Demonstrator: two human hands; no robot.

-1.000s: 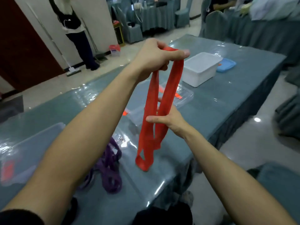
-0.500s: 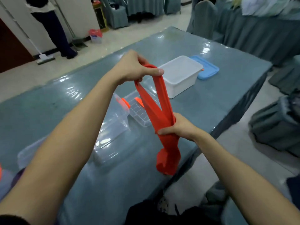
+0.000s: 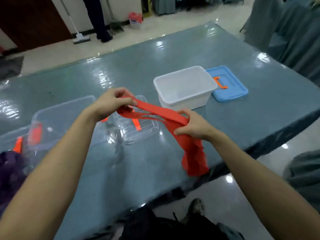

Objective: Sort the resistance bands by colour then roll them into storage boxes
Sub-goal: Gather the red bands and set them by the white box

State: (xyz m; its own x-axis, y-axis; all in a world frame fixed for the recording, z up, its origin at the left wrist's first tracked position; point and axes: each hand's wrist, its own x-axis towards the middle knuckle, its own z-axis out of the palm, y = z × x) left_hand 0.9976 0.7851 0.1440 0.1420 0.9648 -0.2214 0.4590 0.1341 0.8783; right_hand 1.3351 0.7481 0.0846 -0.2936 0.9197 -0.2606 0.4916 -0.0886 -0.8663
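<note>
A red resistance band [image 3: 161,112] stretches almost level between my two hands above the table. My left hand [image 3: 112,103] pinches its upper end. My right hand [image 3: 192,125] grips it near the middle, and the loose folded tail [image 3: 195,161] hangs down by the table's front edge. A purple band [image 3: 8,168] lies bunched at the far left. An empty white box [image 3: 185,87] stands behind my hands. A clear box [image 3: 60,116] sits to the left, and a clear lid [image 3: 138,129] with orange clips lies under the band.
A blue lid [image 3: 230,87] with an orange handle lies right of the white box. The table [image 3: 155,170] has a glossy blue-grey cover. Draped chairs stand at the right, and a person's legs and a mop are by the far wall.
My left hand has come down from head height, so the band now lies nearly flat instead of hanging upright. The view has tilted down and right, toward the white box.
</note>
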